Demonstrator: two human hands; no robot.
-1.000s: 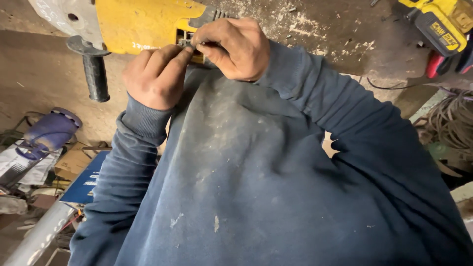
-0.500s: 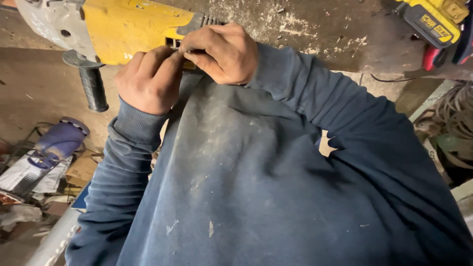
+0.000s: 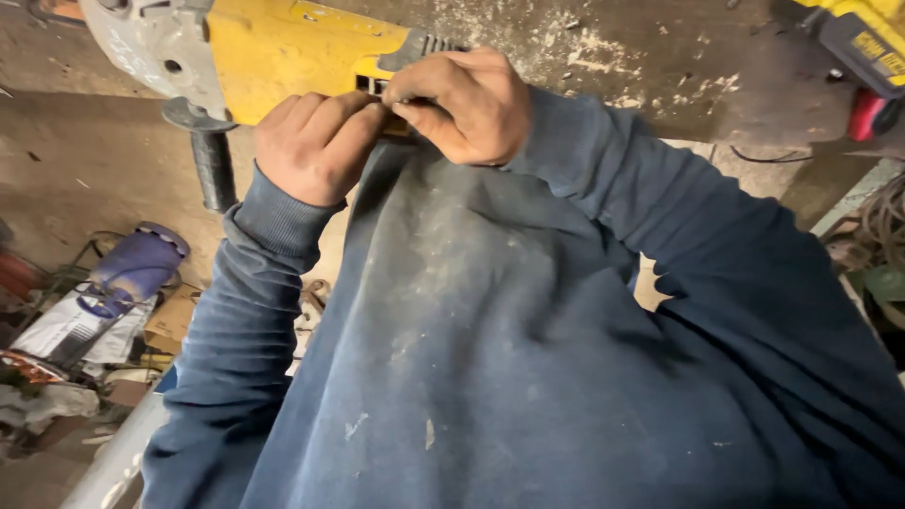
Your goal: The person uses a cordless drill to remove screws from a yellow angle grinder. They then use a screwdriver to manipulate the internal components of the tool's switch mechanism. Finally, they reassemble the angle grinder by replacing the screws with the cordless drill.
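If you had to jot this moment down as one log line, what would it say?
left hand: fingers at rear of yellow angle grinder | right hand: pinching same spot | black side handle: untouched | grinder on dusty bench

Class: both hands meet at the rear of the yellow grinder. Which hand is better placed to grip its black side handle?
Left, probably. The left hand sits just beside the black side handle; the right hand lies farther away, across the yellow grinder.

You stood in a rough workshop: a yellow-bodied angle grinder with a grey gear head and black side handle (image 3: 283,57) lay on a stained, scarred workbench top (image 3: 660,57). Below you, a purple cylindrical power tool (image 3: 137,269), coiled cables (image 3: 881,226) and scrap littered the dusty floor.
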